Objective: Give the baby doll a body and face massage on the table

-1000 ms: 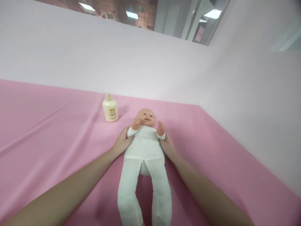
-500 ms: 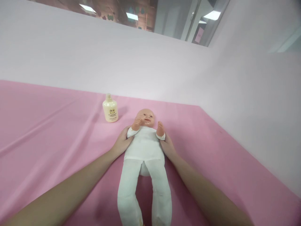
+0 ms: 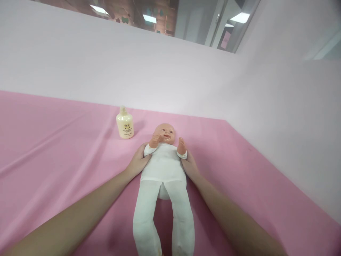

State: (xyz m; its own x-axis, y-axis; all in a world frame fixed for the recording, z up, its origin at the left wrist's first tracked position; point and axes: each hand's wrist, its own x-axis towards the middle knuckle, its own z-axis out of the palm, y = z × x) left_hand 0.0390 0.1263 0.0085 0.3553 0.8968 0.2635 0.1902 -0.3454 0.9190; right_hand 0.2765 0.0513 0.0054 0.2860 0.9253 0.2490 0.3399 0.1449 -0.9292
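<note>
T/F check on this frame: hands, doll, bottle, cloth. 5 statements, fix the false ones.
1. Both hands, left hand and right hand, touch the doll at its sides. True.
2. The doll lies face down. False: it lies on its back, face up.
3. The bottle stands upright on the pink cloth, apart from the doll. True.
4. The left hand holds the bottle. False: it rests against the doll's side.
5. The doll wears red clothes. False: they are white.

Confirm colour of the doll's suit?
White, plain, covering the doll from shoulders to feet. Head view shows it clearly.
</note>
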